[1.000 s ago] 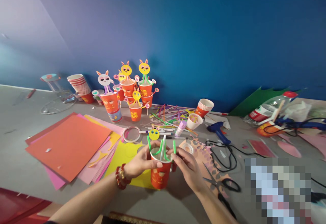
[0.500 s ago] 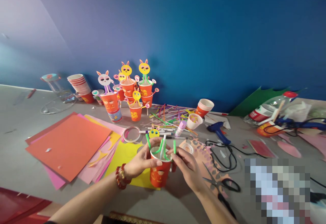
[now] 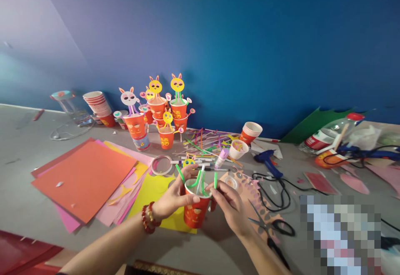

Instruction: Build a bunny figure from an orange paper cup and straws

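Observation:
My left hand (image 3: pixel 173 198) is wrapped round a red paper cup (image 3: pixel 196 216), thumb at the front of its rim. Green bendy straws (image 3: pixel 199 178) and a pale straw stand inside the cup, and one green straw leans out over the left rim. At the right rim my right hand (image 3: pixel 229 200) pinches another green straw (image 3: pixel 216 180) whose end points up. Just behind the cup lies a yellow rabbit face (image 3: pixel 188 162), partly hidden by my left fingers. Yellow paper (image 3: pixel 150 196) spreads under and beside my left hand.
Rabbit-topped cups (image 3: pixel 166 137) stand at the back. Coloured sheets (image 3: pixel 87 175) lie left. Loose straws (image 3: pixel 206 139), a glue stick (image 3: pixel 221 158) and a tape roll (image 3: pixel 161 165) lie behind my hands. Scissors (image 3: pixel 265 225) and a blue glue gun (image 3: pixel 269 162) with its cord are right.
The green straw at the right rim and the one at the left rim have shifted slightly outward. Both hands keep nearly the same place on the cup.

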### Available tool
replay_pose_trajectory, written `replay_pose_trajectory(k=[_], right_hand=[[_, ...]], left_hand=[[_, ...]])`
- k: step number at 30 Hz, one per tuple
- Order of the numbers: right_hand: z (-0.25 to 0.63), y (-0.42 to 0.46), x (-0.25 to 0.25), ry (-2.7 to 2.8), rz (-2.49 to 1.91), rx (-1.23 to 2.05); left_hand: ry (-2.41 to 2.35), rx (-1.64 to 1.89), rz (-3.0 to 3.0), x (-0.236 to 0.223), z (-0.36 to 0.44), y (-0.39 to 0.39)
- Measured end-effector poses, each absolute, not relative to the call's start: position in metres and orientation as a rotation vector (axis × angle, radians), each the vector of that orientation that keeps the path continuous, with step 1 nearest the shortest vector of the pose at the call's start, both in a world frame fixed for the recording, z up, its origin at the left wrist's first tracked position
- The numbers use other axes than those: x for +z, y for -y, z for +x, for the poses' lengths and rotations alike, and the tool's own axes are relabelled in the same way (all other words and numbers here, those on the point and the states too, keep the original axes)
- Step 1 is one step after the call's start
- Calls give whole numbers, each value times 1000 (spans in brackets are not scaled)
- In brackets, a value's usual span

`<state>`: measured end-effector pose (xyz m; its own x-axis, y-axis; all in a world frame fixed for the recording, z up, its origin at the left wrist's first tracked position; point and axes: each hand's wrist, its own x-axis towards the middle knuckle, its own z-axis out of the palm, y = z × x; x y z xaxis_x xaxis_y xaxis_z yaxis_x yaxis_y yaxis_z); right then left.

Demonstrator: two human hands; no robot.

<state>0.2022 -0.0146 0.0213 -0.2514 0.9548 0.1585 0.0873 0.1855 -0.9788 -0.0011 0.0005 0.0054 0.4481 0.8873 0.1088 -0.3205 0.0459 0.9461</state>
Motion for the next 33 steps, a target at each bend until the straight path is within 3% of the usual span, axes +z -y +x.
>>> replay_pose_trajectory(k=[16, 33], right_hand=[[200, 17, 17, 1517, -994, 1251], [197, 14, 0, 1463, -1082, 1193]], left_hand=[[-600, 973, 1146, 11, 1, 2], [-780, 1295, 1061, 8, 11, -3]])
